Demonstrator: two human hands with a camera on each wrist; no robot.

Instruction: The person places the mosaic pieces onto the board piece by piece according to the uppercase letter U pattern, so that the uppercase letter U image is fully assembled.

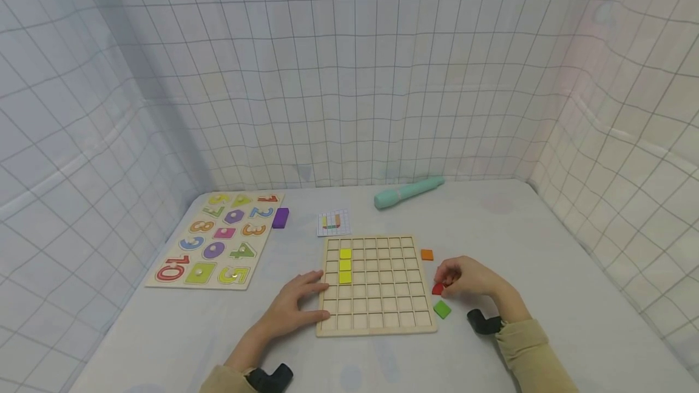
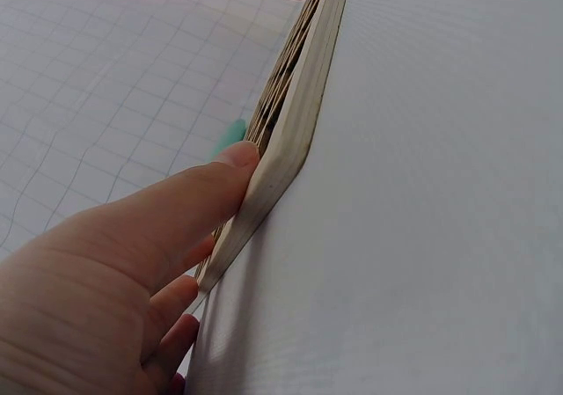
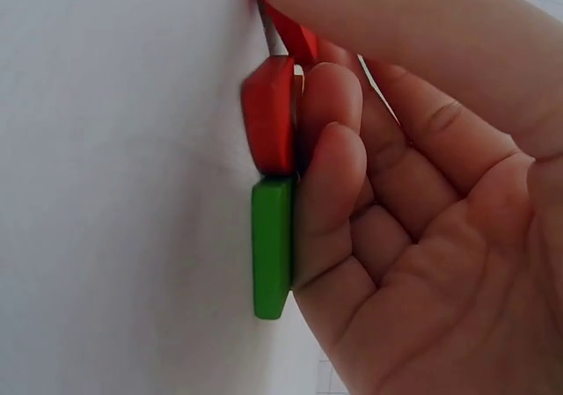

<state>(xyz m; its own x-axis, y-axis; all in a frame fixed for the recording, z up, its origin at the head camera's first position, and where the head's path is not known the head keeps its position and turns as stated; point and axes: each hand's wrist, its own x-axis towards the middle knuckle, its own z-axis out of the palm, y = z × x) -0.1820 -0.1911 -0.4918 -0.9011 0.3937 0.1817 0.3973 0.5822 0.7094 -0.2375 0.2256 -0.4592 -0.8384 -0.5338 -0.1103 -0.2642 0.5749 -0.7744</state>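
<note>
A wooden grid board (image 1: 390, 305) lies in front of me, with three yellow square tiles (image 1: 345, 265) in a column at its upper left. My left hand (image 1: 289, 305) rests against the board's left edge, thumb near the front corner and fingers extended. To the right of the board, my right hand (image 1: 474, 278) pinches a red tile (image 3: 295, 36) between thumb and fingers. Another red tile (image 3: 271, 118) sits by the fingertips in the right wrist view, with a green tile (image 3: 271, 250) right beside it. An orange tile (image 1: 427, 255) lies farther back, off the board's right edge.
Behind the board lies a small card (image 1: 333, 223) with a coloured grid pattern. A number-and-shape puzzle board (image 1: 238, 237) is at the left, a purple block (image 1: 281, 218) at its right edge. A teal elongated object (image 1: 409, 191) lies near the back wall.
</note>
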